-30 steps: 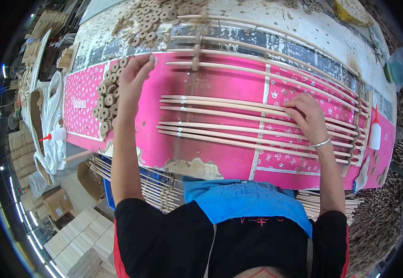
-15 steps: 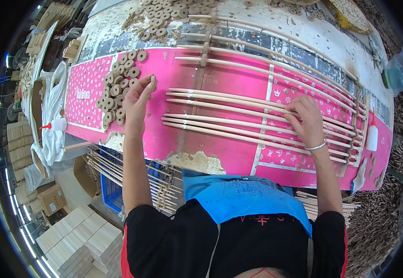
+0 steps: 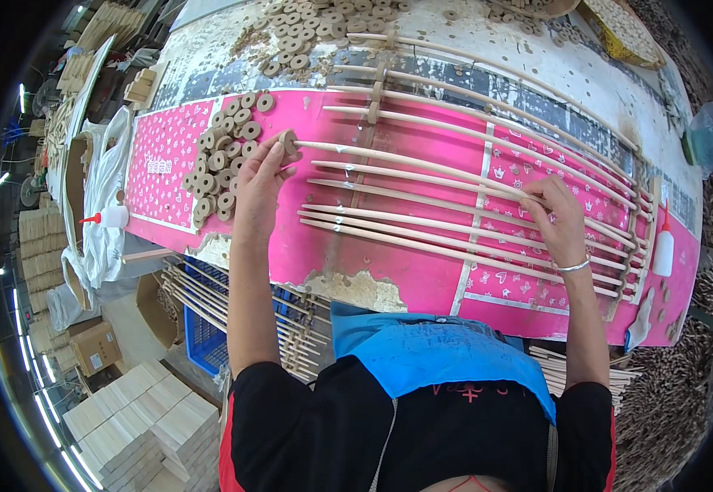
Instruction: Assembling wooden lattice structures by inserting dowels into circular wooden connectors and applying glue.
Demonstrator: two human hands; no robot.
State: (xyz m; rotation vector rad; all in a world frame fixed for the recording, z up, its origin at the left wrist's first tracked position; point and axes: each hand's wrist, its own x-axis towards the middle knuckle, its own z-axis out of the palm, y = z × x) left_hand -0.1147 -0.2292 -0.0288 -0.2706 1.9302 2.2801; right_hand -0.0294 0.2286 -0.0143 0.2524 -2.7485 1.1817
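My left hand (image 3: pixel 260 174) pinches a small wooden ring (image 3: pixel 288 141) at the left tip of a long wooden stick (image 3: pixel 406 158). A pile of wooden rings (image 3: pixel 224 168) lies just left of that hand on the pink patterned sheet (image 3: pixel 164 156). My right hand (image 3: pixel 559 220) rests on the row of several parallel sticks (image 3: pixel 455 221), fingers pressing one near its right part. The sticks lie side by side across the pink sheet, crossed by a thin white slat (image 3: pixel 473 220).
More rings (image 3: pixel 307 29) are scattered on the worn white tabletop at the back. A white glue bottle (image 3: pixel 664 246) stands at the right edge, another with a red tip (image 3: pixel 109 217) at the left. Stick bundles (image 3: pixel 209 291) and a blue crate (image 3: pixel 202 334) sit below the table; wood blocks (image 3: pixel 139 422) lower left.
My left hand has come right from the ring pile with one ring and now holds it at a stick's end. The right hand stays on the sticks.
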